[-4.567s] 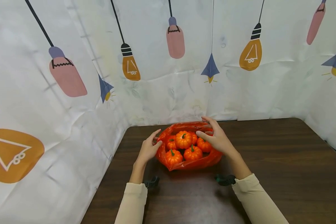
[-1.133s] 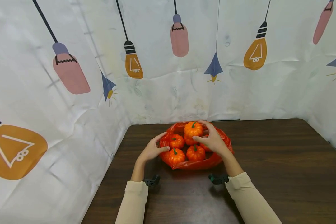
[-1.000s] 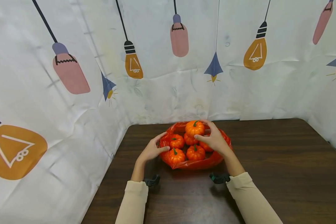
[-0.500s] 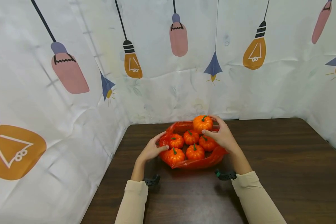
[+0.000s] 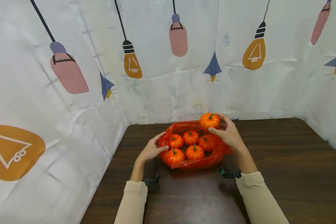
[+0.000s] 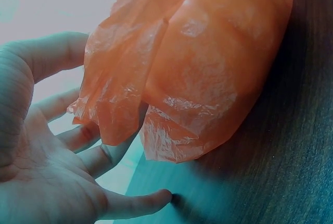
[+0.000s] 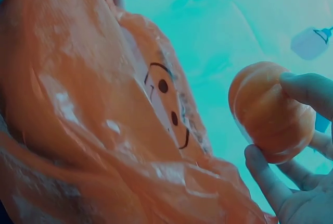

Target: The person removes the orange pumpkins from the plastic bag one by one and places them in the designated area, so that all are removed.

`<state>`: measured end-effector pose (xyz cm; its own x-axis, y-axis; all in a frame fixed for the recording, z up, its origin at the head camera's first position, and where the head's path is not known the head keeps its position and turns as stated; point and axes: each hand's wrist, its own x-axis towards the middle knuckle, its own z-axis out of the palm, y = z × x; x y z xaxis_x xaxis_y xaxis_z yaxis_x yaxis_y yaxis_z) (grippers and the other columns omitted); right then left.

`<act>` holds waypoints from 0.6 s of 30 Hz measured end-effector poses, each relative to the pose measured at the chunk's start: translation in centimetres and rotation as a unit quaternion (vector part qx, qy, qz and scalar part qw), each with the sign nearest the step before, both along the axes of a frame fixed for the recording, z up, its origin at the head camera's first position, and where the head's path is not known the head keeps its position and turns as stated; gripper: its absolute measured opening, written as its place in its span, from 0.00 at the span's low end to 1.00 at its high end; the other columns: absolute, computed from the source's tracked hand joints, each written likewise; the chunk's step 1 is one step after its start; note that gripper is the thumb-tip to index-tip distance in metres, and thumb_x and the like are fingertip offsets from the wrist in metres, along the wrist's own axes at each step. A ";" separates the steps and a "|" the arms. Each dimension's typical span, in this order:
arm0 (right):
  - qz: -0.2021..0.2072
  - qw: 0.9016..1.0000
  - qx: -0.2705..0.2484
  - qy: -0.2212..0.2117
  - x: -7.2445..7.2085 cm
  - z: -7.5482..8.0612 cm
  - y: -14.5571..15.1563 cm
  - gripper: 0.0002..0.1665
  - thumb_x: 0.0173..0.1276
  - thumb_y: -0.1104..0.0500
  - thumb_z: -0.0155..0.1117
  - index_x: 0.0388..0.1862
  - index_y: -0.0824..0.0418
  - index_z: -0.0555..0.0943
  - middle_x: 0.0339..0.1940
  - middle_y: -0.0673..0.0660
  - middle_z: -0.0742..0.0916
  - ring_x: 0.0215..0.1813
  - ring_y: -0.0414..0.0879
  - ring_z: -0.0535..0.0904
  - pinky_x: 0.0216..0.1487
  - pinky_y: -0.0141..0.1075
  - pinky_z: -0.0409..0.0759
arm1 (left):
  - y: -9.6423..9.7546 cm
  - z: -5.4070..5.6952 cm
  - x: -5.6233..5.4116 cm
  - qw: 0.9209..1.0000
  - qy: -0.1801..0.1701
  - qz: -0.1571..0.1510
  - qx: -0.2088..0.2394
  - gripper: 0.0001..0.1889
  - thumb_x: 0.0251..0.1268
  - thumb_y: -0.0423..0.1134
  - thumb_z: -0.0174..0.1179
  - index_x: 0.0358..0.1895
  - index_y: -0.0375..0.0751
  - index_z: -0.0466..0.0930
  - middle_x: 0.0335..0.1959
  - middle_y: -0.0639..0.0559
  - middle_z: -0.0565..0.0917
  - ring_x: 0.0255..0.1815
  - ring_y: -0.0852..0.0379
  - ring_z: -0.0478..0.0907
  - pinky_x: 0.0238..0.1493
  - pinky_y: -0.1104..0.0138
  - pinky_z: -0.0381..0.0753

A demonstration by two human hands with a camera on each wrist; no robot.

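In the head view, a crumpled red plastic bag (image 5: 182,164) lies on the brown table with its mouth spread wide. Several small orange pumpkins with green stems, such as a front one (image 5: 194,152), sit inside it. My right hand (image 5: 231,133) holds another pumpkin (image 5: 209,122) between thumb and fingers, raised above the bag's back right rim. In the right wrist view that pumpkin (image 7: 270,112) is beside the bag film. My left hand (image 5: 151,150) holds the bag's left rim. The left wrist view shows the bag (image 6: 203,67) hiding some left fingertips.
The dark wooden table (image 5: 277,161) stretches to the right and toward me. A white curtain (image 5: 173,93) printed with hanging lamps stands behind and to the left. Black straps sit at both wrists.
My right hand has gripped a pumpkin from the top of the pile and lifted it up and to the right. Recently my left hand has stayed at the bag's left rim.
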<state>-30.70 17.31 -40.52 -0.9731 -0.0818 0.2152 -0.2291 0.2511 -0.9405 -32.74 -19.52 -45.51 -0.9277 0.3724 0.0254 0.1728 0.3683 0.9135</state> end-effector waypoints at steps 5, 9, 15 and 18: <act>-0.001 1.000 -0.012 -0.003 0.1 -0.3 0.8 0.47 0.70 0.50 0.70 0.83 0.49 0.58 0.80 0.59 0.64 0.68 0.59 0.72 0.49 0.33 0.84 | -0.1 -0.3 -0.1 1.000 -0.008 -0.003 0.007 0.39 0.70 0.39 0.65 0.81 0.53 0.59 0.79 0.39 0.63 0.71 0.38 0.73 0.65 0.49 0.80; -0.008 1.000 -0.024 0.002 0.0 -0.5 1.4 0.47 0.70 0.52 0.71 0.82 0.49 0.59 0.79 0.60 0.64 0.66 0.56 0.73 0.47 0.31 0.85 | -0.2 -0.3 -0.1 1.000 -0.011 -0.004 0.010 0.39 0.70 0.40 0.65 0.81 0.53 0.59 0.80 0.38 0.62 0.71 0.37 0.73 0.64 0.49 0.81; -0.030 0.999 -0.024 0.004 -0.2 -0.8 2.7 0.47 0.70 0.50 0.71 0.82 0.51 0.59 0.78 0.61 0.65 0.65 0.55 0.72 0.46 0.27 0.83 | 0.0 -0.4 -0.3 1.000 -0.010 0.003 0.002 0.39 0.70 0.38 0.65 0.81 0.52 0.58 0.81 0.39 0.60 0.73 0.37 0.70 0.68 0.46 0.77; -0.040 0.999 -0.020 0.005 -0.2 -1.0 3.0 0.48 0.70 0.50 0.71 0.83 0.51 0.58 0.79 0.61 0.64 0.66 0.56 0.72 0.45 0.26 0.83 | 0.0 -0.3 -0.3 1.000 -0.011 0.006 0.002 0.40 0.70 0.37 0.65 0.82 0.50 0.57 0.81 0.39 0.59 0.75 0.36 0.68 0.69 0.44 0.75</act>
